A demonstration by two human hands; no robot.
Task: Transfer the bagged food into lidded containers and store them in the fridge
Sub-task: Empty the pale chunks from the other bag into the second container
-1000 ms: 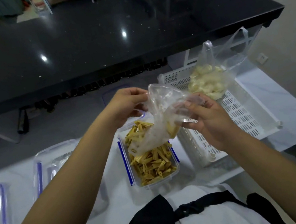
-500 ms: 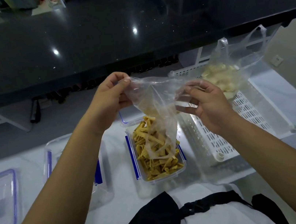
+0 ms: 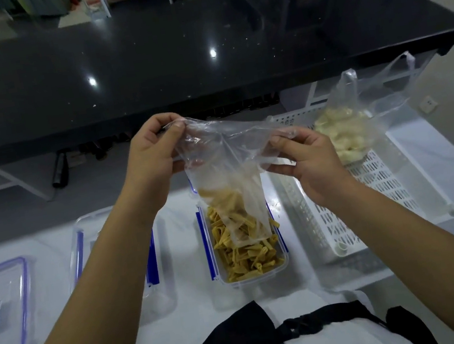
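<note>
Above the filled container [image 3: 245, 245], I am pinching the emptied bag [image 3: 226, 177] with left hand [image 3: 152, 156] and right hand [image 3: 310, 165]; second bag [image 3: 343, 133], lids, fridge remaining

A clear bag [image 3: 230, 183] hangs over the open container [image 3: 248, 254], blocking its mouth. Bare tabletop [image 3: 183, 255] separates it from another container [image 3: 83, 243] left; a white basket [image 3: 370, 194] crowds its right.

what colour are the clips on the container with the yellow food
Blue, on the clear container; its clips show best in the head view.
</note>
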